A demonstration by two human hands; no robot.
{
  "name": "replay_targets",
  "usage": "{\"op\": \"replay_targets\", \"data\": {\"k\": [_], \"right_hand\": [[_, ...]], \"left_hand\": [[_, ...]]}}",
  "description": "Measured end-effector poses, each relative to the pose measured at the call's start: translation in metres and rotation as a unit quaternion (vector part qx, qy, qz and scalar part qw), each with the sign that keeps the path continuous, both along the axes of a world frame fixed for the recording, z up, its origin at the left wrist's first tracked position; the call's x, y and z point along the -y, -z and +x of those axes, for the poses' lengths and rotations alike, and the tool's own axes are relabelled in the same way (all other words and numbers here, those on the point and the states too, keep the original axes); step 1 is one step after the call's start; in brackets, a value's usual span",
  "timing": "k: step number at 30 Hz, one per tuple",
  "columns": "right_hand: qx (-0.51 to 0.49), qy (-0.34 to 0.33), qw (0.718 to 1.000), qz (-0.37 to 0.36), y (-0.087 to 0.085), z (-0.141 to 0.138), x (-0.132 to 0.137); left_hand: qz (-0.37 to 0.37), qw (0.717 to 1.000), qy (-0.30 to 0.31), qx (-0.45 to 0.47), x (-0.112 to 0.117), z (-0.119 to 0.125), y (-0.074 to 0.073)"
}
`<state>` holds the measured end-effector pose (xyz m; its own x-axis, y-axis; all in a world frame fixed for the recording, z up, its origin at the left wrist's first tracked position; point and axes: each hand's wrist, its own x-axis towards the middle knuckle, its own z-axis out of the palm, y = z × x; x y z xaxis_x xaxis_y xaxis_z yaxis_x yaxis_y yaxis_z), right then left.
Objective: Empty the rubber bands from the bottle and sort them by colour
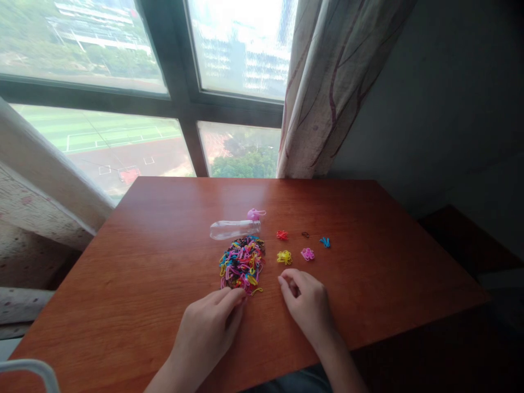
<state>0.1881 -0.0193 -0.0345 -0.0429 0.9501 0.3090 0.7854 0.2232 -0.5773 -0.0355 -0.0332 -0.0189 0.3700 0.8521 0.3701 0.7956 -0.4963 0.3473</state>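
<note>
While both hands rest on the reddish-brown wooden table (155, 256), the head view looks down over it toward a large window (123, 82) and a pale patterned curtain (327, 82) behind the far edge. Roughly midway between the table's left and right edges, nearer the near edge than the far one, lies the heap of small mixed-colour rubber bands (242, 263). The left hand (208, 327) lies palm down near the near edge, its fingers stretched out and close together, the fingertips touching the near side of the heap and clamped on nothing that shows. The right hand (307, 305) lies just to the right of the heap, apart from it, fingers curled and thumb drawn against the forefinger; whether a band sits between them cannot be told. Just beyond the heap, toward the far edge, a clear plastic bottle (234, 229) lies on its side, with a pink cap (256, 214) just beside its neck. To the right of the heap sit five small sorted groups, each apart from the others: a red cluster of bands (282, 235), a single dark brown band (305, 234) and a blue cluster (325, 242) farther back, a yellow cluster (284, 257) and a pink cluster (307, 254) nearer the right hand. A white curved bar (28, 371) shows off the table's near-left corner.
</note>
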Motion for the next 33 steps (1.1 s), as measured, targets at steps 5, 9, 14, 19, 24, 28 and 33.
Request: {"op": "replay_targets", "data": {"k": [5, 9, 14, 19, 24, 28, 33], "right_hand": [[0.017, -0.038, 0.999, -0.016, -0.003, -0.010, 0.005], [0.002, -0.032, 0.999, -0.020, -0.005, -0.008, 0.006], [-0.011, -0.031, 0.999, -0.027, -0.005, -0.008, 0.005], [-0.019, -0.033, 0.999, -0.026, -0.004, -0.008, 0.006], [-0.019, -0.032, 0.999, -0.025, -0.007, -0.008, 0.006], [-0.018, -0.034, 0.999, -0.026, -0.008, -0.008, 0.006], [-0.014, -0.032, 0.999, -0.027, -0.008, -0.008, 0.005]], "left_hand": [[-0.016, 0.999, 0.003, -0.052, -0.002, 0.015, -0.002], [-0.026, 0.995, -0.006, -0.092, -0.004, 0.023, 0.001], [-0.038, 0.992, -0.016, -0.116, -0.004, 0.025, 0.000], [-0.047, 0.991, -0.019, -0.124, -0.005, 0.026, -0.002], [-0.044, 0.993, -0.017, -0.107, -0.006, 0.027, -0.001], [-0.041, 0.997, -0.008, -0.072, -0.007, 0.026, -0.002], [-0.021, 0.999, -0.001, -0.048, -0.020, 0.031, -0.016]]}}
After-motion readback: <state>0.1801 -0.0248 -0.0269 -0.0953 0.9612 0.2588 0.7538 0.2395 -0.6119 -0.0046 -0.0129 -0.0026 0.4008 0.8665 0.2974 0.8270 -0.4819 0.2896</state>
